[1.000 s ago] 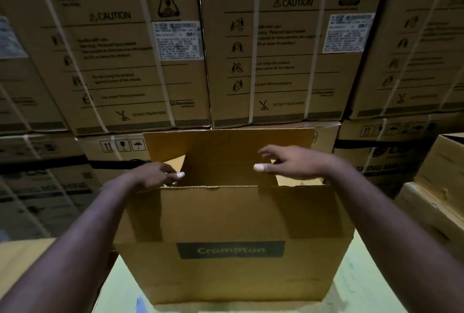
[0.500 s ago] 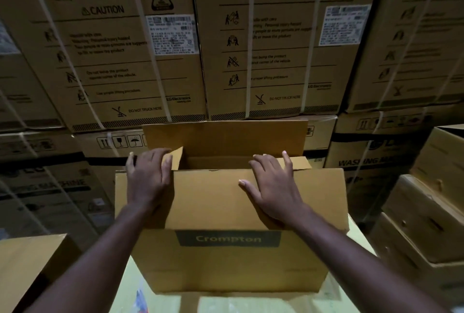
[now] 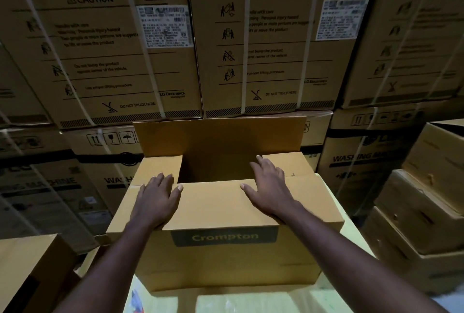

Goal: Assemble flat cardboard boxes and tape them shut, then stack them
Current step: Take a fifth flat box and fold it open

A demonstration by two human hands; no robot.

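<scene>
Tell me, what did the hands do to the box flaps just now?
The left hand and right hand left the side flaps and moved onto the near flap of the Crompton box, pushing it from upright down over the opening; they press flat on it. The far flap stayed upright.

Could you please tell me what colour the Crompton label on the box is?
Dark label with yellowish lettering, seen in the head view.
</scene>
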